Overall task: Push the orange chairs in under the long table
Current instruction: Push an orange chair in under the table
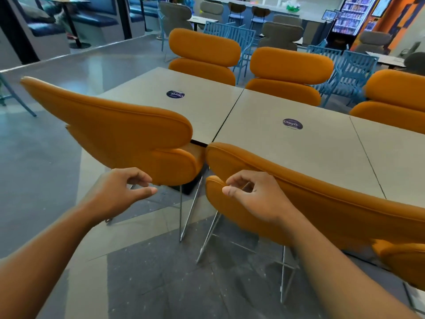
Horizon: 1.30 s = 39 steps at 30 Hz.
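The long table [287, 155] is made of three grey tops set end to end, so many people can sit at it. It has two round stickers, one [175, 94] on the left top and one [292, 124] on the middle top. I count five orange chairs. Three are on the far side: one [204, 54] at the left, one [291, 72] in the middle and one [395, 100] at the right. Their backs stand right up against the table edge, so I think they are pushed in. Two are on the near side, with their backs to the person. The near left chair [110, 132] is turned a bit, and its seat just pokes under the table edge. The near right chair [326, 203] sits close along the edge too. The two near backs almost meet at one corner. The left hand [119, 192] is just by the low cushion of the left chair. The right hand [255, 199] is in front of the low cushion of the right chair. The hands are apart, one for each chair. The fingers of both are loosely bent and hold nothing. I cannot tell if they touch the cushions. I think they are placed there to push the backs forward. There are also blue chairs and grey chairs behind, but too many overlap to count well.
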Tool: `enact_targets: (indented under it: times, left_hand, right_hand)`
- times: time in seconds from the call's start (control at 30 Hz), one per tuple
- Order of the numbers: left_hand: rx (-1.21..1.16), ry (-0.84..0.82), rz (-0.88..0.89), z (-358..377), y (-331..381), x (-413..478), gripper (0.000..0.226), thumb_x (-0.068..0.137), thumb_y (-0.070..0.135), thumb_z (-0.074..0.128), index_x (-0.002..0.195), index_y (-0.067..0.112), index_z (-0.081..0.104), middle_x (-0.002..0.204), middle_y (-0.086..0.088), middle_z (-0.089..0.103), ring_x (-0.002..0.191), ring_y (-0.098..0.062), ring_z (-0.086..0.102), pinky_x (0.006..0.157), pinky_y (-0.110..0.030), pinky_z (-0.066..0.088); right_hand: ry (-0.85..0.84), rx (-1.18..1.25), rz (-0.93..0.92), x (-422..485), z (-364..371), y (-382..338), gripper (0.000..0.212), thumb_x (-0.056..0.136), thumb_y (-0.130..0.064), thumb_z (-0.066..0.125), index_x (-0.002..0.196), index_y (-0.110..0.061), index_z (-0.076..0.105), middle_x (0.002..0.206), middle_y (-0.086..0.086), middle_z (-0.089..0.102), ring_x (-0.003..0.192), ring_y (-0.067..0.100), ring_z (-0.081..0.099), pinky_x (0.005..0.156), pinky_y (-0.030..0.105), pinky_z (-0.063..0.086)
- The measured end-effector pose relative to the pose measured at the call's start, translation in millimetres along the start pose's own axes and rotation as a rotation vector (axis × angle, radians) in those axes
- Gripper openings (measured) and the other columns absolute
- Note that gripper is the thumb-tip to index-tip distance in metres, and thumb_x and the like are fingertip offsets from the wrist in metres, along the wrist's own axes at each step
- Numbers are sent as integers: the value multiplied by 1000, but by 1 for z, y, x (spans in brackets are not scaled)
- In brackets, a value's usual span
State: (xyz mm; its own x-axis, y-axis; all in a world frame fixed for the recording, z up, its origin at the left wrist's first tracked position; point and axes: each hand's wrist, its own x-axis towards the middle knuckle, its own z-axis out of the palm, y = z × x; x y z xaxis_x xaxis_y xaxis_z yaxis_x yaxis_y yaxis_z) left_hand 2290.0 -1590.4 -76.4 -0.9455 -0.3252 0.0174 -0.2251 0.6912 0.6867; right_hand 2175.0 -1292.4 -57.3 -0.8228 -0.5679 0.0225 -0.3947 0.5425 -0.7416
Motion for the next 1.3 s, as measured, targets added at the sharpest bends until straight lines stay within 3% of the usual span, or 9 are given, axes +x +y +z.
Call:
enact_targets:
  times: [0.17,0.4,0.53,0.7,0.87,0.97,1.1,1.2,1.3]
  left_hand:
    - [15,1,1,-55,-58,12,33,70,52,70,95,31,68,91,18,67,91,-1,60,79,-29,46]
    - [50,26,88,-103,-87,45,35,72,51,69,99,29,67,93,16,66,90,-2,60,77,-25,44]
    - [35,95,133,-122,-94,79,36,72,55,65,99,30,67,94,12,67,91,-7,62,78,-30,48]
    - [36,205,171,-150,-102,132,39,74,64,63,97,32,68,94,10,69,91,-12,65,84,-43,55]
    - [95,250,184,-173,-109,183,32,78,56,66,99,32,68,92,7,69,88,-14,65,83,-40,55]
    - [135,266,169,-182,-113,212,24,81,46,69,99,31,68,92,5,68,86,-13,63,81,-36,52]
    - [164,280,137,-190,-128,247,27,83,47,68,104,30,68,100,3,63,92,-19,58,79,-43,51]
    - [231,238,97,-191,-142,271,36,82,50,68,111,29,66,115,-6,62,97,-21,54,77,-43,47]
    - [313,123,42,-191,-159,291,56,77,62,60,123,29,61,126,-6,61,93,-18,51,72,-38,45]
  right_hand:
    - [-4,32,-8,39,61,-47,15,89,-43,71,99,-32,71,92,-15,68,84,-3,59,66,13,43]
    - [14,32,-34,87,97,-87,15,90,-45,69,99,-33,69,88,-15,68,83,4,64,68,17,48]
    - [101,52,-52,122,99,-102,15,91,-42,69,102,-32,70,91,-13,68,86,11,64,73,25,55]
    - [262,89,-82,180,100,-116,17,92,-40,68,106,-31,70,97,-17,68,90,6,63,75,21,56]
    - [318,74,-138,245,108,-124,19,91,-39,69,108,-32,70,103,-19,67,95,3,61,73,16,49]
    - [277,50,-125,279,117,-126,21,89,-39,70,110,-33,69,110,-14,65,100,4,57,73,15,42]
    - [149,-57,-67,316,122,-125,27,89,-48,68,113,-35,67,114,-13,64,103,6,55,90,34,50]
    - [-13,-180,16,334,128,-122,39,85,-61,63,117,-39,63,119,-12,64,108,13,56,99,49,47]
    - [-119,-312,82,345,135,-121,55,80,-75,59,122,-41,59,123,-12,63,110,15,56,101,50,42]
